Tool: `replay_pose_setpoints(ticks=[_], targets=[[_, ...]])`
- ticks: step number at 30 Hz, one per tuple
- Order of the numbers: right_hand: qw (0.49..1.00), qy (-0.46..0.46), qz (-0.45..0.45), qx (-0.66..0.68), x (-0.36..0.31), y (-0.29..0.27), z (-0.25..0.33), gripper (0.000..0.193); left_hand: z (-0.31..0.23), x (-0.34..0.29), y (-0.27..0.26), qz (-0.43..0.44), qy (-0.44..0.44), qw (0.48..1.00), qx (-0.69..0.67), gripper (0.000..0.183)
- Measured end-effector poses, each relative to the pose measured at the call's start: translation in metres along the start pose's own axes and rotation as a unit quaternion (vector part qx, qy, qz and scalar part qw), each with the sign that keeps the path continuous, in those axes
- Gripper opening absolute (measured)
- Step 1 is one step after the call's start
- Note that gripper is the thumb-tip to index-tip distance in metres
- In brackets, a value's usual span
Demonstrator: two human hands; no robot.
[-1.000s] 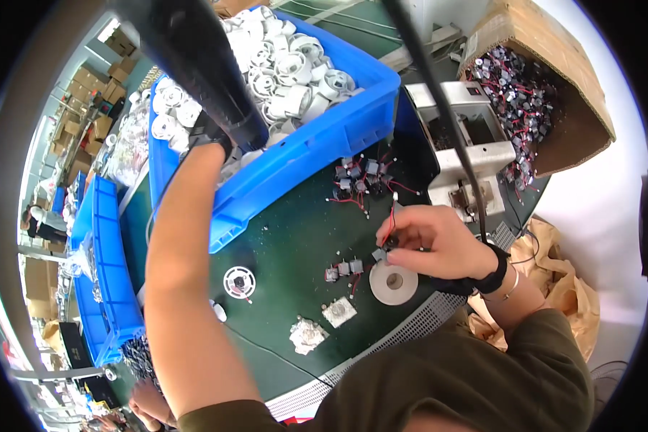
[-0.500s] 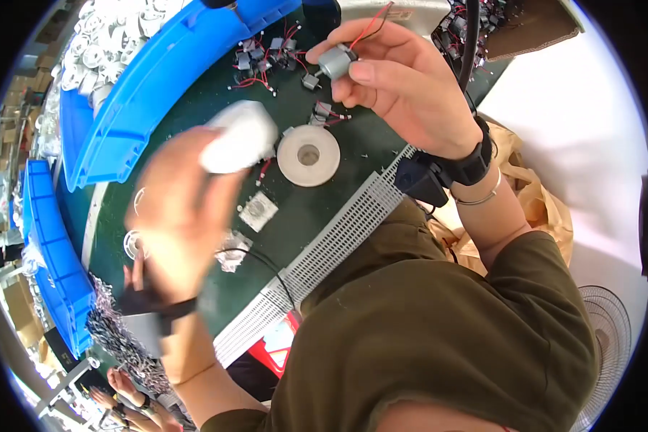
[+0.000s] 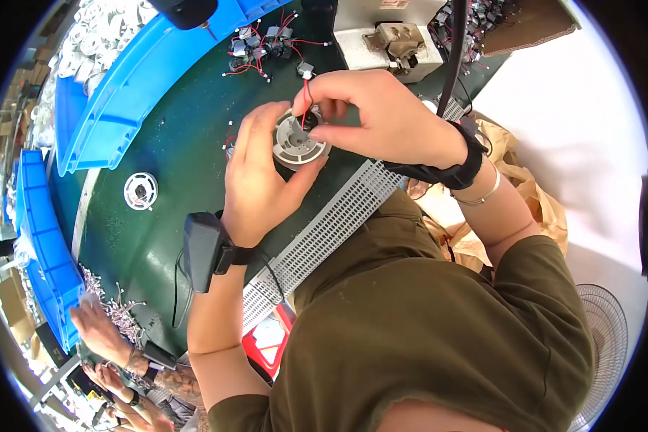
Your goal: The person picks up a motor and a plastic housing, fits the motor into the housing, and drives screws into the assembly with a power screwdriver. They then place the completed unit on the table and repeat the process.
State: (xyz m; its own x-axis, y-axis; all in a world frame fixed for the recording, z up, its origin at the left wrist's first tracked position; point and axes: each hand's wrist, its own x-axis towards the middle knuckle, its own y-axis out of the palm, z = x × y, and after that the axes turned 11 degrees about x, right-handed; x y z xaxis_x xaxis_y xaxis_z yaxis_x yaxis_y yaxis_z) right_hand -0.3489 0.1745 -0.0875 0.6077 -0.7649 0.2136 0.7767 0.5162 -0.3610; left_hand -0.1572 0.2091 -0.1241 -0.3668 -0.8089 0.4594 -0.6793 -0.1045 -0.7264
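Note:
My left hand (image 3: 259, 176) curves around the side of a round white plastic housing (image 3: 295, 150), its open face up. The housing sits where a thick white ring stood before; whether it rests on that ring is hidden. My right hand (image 3: 381, 119) pinches a small motor at the housing's upper right; fingers cover most of its body. The motor's red and dark wires (image 3: 306, 93) stick up between thumb and forefinger. Just beyond the fingers lies another small motor (image 3: 305, 69) on the green surface.
More wired motors (image 3: 259, 49) lie in a cluster at the back. A blue bin (image 3: 115, 119) of white parts stands far left. A round white part (image 3: 141, 191) lies on the green surface. A metal fixture (image 3: 396, 47) stands at back right. A co-worker's hand (image 3: 101, 331) is lower left.
My left hand has swung right with the white part and brought it under my right hand. My right hand has lowered the motor to it. Small pale pieces near the front edge are gone from view.

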Motion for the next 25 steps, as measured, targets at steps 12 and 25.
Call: replay_pose_setpoints(ticks=[12, 25], targets=[[0.992, -0.061, -0.065, -0.086, 0.003, 0.017, -0.004, 0.024, 0.003, 0.005, -0.003, 0.016, -0.027, 0.999, 0.024, 0.072], [0.962, -0.141, 0.073, -0.224, 0.013, 0.006, -0.001, 0.018, 0.004, -0.003, 0.005, -0.019, -0.043, 0.999, -0.023, 0.061]])
